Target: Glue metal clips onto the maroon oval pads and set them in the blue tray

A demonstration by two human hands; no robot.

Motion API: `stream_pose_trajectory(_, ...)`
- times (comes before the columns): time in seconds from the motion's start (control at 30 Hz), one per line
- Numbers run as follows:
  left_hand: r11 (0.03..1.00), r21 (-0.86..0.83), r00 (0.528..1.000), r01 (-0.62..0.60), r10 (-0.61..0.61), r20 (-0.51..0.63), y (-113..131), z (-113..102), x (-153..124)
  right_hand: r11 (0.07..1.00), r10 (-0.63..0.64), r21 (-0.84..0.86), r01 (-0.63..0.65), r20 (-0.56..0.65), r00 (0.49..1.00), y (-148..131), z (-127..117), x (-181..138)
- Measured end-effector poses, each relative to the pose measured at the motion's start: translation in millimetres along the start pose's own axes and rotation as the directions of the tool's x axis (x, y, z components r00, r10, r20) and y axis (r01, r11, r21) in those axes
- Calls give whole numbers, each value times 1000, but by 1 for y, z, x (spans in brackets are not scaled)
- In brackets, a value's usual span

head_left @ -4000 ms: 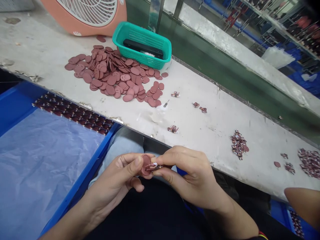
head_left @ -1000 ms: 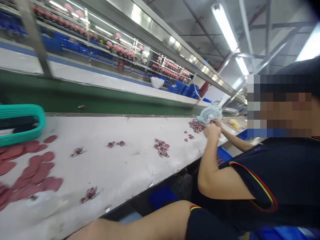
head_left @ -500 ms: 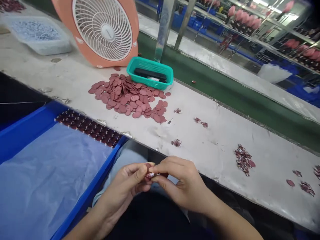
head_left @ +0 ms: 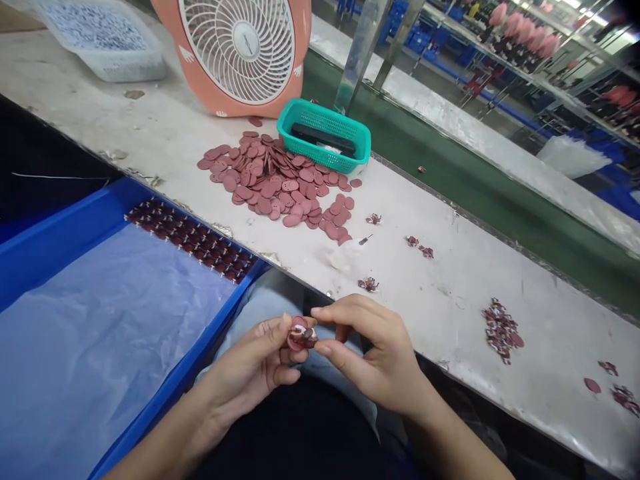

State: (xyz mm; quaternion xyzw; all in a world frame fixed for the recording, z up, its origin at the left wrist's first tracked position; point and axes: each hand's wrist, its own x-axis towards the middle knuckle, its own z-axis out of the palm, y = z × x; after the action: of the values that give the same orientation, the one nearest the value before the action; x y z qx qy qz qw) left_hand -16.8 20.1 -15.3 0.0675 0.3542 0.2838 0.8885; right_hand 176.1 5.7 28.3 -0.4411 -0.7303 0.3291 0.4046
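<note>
Two bare hands are working over the person's lap, just in front of the tabletop (head_left: 430,313) edge. The left hand (head_left: 240,360) is grasping a small maroon oval piece (head_left: 299,341), its thumb pressing on the face and its fingers curling behind, so that grip is clenched. The right hand (head_left: 375,353) is reaching in from the other side, with its fingertips (head_left: 320,348) at the edge of the piece; whether that grip is clenched on it cannot be told. Beyond the hands, a heap of loose maroon oval pieces (head_left: 270,180) is lying on the tabletop beside a teal plastic basket (head_left: 345,150) containing a black object (head_left: 323,139). An orange fan (head_left: 240,53) is standing behind the heap, and a white tray of small pale parts (head_left: 100,43) is sitting beyond it to the left. Small clusters of maroon-and-white parts (head_left: 503,331) are lying to the right. On the left, a blue crate (head_left: 175,393) lined with plastic sheeting (head_left: 100,333) is carrying rows of dark parts (head_left: 190,240) along its far side.
</note>
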Motion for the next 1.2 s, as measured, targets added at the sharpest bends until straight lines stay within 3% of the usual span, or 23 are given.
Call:
stream_pose_trajectory(0.17,1000,-19,999,-21,22,34,-3,-10,-1,993,91,60,-97,94,991,3,11,3)
stream_pose_trajectory(0.33,999,14,998,-48,47,48,-1,-16,-5,991,80,95,-91,117,990,6,20,7)
stream_pose_trajectory(0.47,997,24,997,-70,69,40,6,-20,-9,996,20,83,-23,39,999,8,33,15)
stream_pose_trajectory(0.57,988,55,986,-141,145,-79,13,-25,-11,997,-67,-53,63,-85,994,12,48,23)
stream_pose_trajectory(0.6,972,89,959,-218,230,-163,14,-28,-11,985,-113,-143,94,-129,985,15,54,26)
stream_pose_trajectory(0.67,884,217,828,-414,465,-315,16,-33,-10,925,-231,-344,160,-176,957,20,66,32)
stream_pose_trajectory(0.73,756,369,672,-541,652,-351,19,-39,-7,843,-341,-488,224,-164,926,27,78,38)
stream_pose_trajectory(0.77,705,426,627,-567,704,-332,21,-42,-5,813,-377,-525,252,-145,915,30,84,41)
stream_pose_trajectory(0.87,637,527,590,-563,756,-283,29,-49,0,774,-435,-548,318,-95,895,37,100,53)
stream_pose_trajectory(1.07,635,597,540,-490,759,-364,47,-64,2,771,-451,-520,367,-38,892,40,126,78)
stream_pose_trajectory(1.2,607,684,452,-405,783,-427,77,-101,3,717,-568,-501,485,-16,823,33,133,77)
